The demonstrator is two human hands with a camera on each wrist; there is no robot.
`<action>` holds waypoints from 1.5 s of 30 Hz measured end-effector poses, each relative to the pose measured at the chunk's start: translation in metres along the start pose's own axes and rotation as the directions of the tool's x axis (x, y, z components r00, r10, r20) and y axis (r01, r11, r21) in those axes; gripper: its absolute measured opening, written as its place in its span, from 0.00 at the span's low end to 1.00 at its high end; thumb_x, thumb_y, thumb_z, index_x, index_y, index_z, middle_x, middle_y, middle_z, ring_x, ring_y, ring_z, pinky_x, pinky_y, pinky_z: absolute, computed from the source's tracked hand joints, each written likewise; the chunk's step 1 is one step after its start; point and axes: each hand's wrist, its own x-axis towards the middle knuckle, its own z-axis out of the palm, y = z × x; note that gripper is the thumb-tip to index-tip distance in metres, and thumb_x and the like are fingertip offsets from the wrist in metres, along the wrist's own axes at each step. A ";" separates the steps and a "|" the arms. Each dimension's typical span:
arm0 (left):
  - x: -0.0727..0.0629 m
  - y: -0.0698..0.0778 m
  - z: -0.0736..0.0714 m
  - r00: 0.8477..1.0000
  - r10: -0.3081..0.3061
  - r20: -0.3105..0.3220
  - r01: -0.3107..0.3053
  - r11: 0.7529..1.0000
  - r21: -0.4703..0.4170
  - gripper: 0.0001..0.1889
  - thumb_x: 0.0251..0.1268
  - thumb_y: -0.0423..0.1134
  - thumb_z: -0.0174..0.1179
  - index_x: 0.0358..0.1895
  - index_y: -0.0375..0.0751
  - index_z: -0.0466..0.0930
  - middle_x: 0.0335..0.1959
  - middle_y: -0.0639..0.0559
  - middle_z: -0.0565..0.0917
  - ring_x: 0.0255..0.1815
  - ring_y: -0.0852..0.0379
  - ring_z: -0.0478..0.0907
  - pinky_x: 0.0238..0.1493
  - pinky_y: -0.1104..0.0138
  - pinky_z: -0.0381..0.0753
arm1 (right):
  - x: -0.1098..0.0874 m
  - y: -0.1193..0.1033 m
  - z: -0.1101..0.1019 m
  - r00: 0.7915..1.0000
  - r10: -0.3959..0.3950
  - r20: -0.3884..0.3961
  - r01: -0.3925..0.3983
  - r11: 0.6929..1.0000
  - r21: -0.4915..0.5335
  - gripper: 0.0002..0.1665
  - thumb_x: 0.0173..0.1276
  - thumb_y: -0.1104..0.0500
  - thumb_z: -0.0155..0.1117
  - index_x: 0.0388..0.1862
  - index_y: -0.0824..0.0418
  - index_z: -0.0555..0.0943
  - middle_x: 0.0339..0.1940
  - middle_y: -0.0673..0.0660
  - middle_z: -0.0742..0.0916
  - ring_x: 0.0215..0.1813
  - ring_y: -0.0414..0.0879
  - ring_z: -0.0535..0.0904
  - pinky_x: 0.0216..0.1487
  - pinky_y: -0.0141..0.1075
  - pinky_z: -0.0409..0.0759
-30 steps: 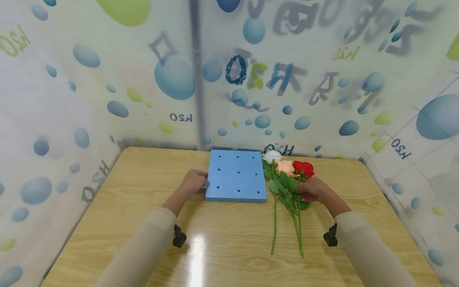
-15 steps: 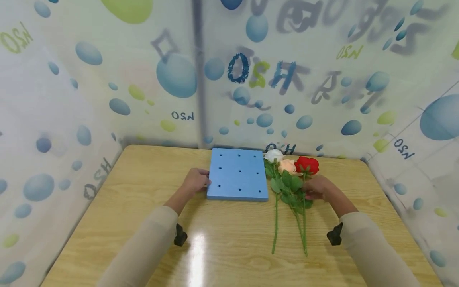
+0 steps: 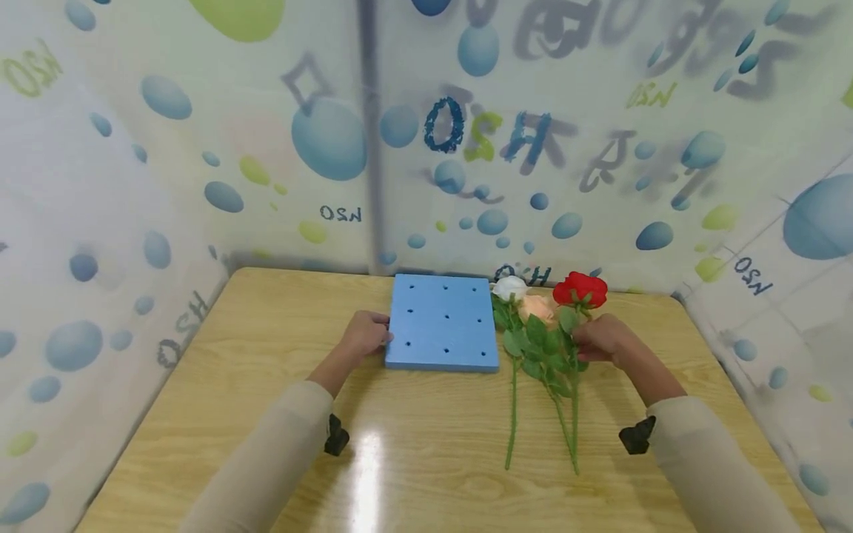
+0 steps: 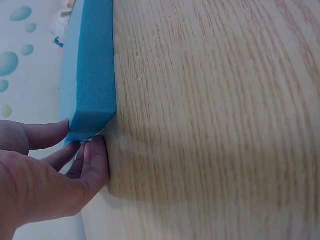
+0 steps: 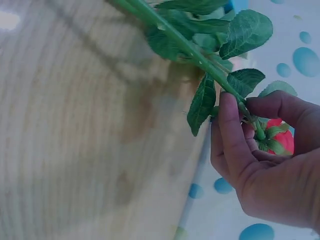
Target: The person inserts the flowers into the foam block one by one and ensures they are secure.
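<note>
A blue foam board [image 3: 429,333] with several small holes lies flat on the table. At its left edge, my left hand [image 3: 365,335] grips the side, the thumb [image 4: 47,135] against the upper edge and the fingers curled low beside it. The artificial red rose [image 3: 578,289] has its stem [image 5: 197,55] pinched between the thumb and fingers of my right hand [image 3: 605,340]. Its bloom is raised slightly off the table. Just left of it lie a peach rose [image 3: 537,308] and a white rose [image 3: 510,288], their leaves overlapping.
The wooden table [image 3: 266,355] ends at a patterned curtain [image 3: 266,148] behind the board, with more curtain at both sides. Small black devices [image 3: 637,435] are worn at both wrists. The roses' stems point toward the table's front.
My right hand has moved rightward and a little up, lifting the red rose's bloom away from the other roses. The left hand has stayed on the board's edge.
</note>
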 end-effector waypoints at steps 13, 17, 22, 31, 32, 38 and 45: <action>-0.003 0.003 0.002 1.000 -0.001 -0.024 0.002 0.999 0.037 0.22 0.68 0.27 0.53 0.65 0.31 0.71 0.64 0.37 0.74 0.57 0.47 0.75 0.59 0.55 0.77 | -0.019 -0.034 -0.009 0.989 -0.145 -0.043 0.143 0.989 -0.037 0.11 0.66 0.61 0.55 0.41 0.69 0.77 0.33 0.51 0.80 0.32 0.41 0.81 0.40 0.37 0.85; -0.002 0.003 0.002 1.000 0.008 -0.030 -0.006 0.999 0.053 0.22 0.68 0.28 0.53 0.65 0.32 0.71 0.64 0.38 0.74 0.56 0.47 0.75 0.58 0.55 0.78 | -0.021 -0.045 -0.007 0.980 -0.181 -0.082 0.179 0.983 -0.034 0.07 0.66 0.62 0.52 0.30 0.64 0.72 0.29 0.53 0.75 0.32 0.43 0.76 0.40 0.40 0.86; -0.001 0.003 0.001 1.000 0.018 -0.025 -0.016 0.998 0.065 0.22 0.67 0.28 0.54 0.65 0.31 0.71 0.63 0.37 0.74 0.56 0.46 0.75 0.58 0.55 0.78 | -0.019 -0.056 -0.001 0.967 -0.228 -0.115 0.224 0.973 -0.047 0.17 0.70 0.59 0.50 0.48 0.73 0.70 0.57 0.67 0.72 0.45 0.49 0.75 0.44 0.42 0.85; 0.001 0.006 0.001 0.999 -0.031 -0.028 0.033 0.997 0.063 0.23 0.66 0.27 0.55 0.64 0.33 0.71 0.62 0.38 0.75 0.57 0.46 0.76 0.58 0.56 0.78 | -0.022 -0.073 0.013 0.942 -0.308 -0.136 0.297 0.950 -0.095 0.19 0.72 0.58 0.51 0.53 0.71 0.66 0.50 0.61 0.72 0.45 0.47 0.75 0.45 0.42 0.85; 0.001 0.006 0.001 0.999 -0.033 -0.029 0.034 0.997 0.063 0.23 0.66 0.27 0.55 0.64 0.33 0.71 0.62 0.38 0.75 0.57 0.46 0.76 0.58 0.56 0.78 | -0.022 -0.076 0.014 0.937 -0.319 -0.140 0.308 0.947 -0.097 0.18 0.72 0.58 0.51 0.52 0.70 0.66 0.48 0.60 0.72 0.44 0.46 0.74 0.44 0.42 0.85; 0.003 0.007 0.001 0.998 -0.037 -0.042 0.039 0.997 0.065 0.22 0.66 0.27 0.54 0.64 0.31 0.72 0.60 0.37 0.76 0.54 0.46 0.76 0.55 0.57 0.79 | -0.027 -0.093 0.023 0.909 -0.386 -0.156 0.378 0.922 -0.079 0.17 0.71 0.60 0.51 0.52 0.70 0.66 0.43 0.59 0.73 0.43 0.47 0.74 0.41 0.39 0.85; 0.003 0.008 0.003 0.999 -0.036 -0.038 0.039 0.996 0.079 0.22 0.66 0.28 0.54 0.64 0.31 0.72 0.61 0.37 0.76 0.54 0.46 0.76 0.55 0.57 0.79 | -0.030 -0.116 0.032 0.874 -0.459 -0.161 0.454 0.889 -0.065 0.19 0.70 0.60 0.52 0.55 0.71 0.66 0.44 0.59 0.72 0.43 0.48 0.73 0.40 0.36 0.85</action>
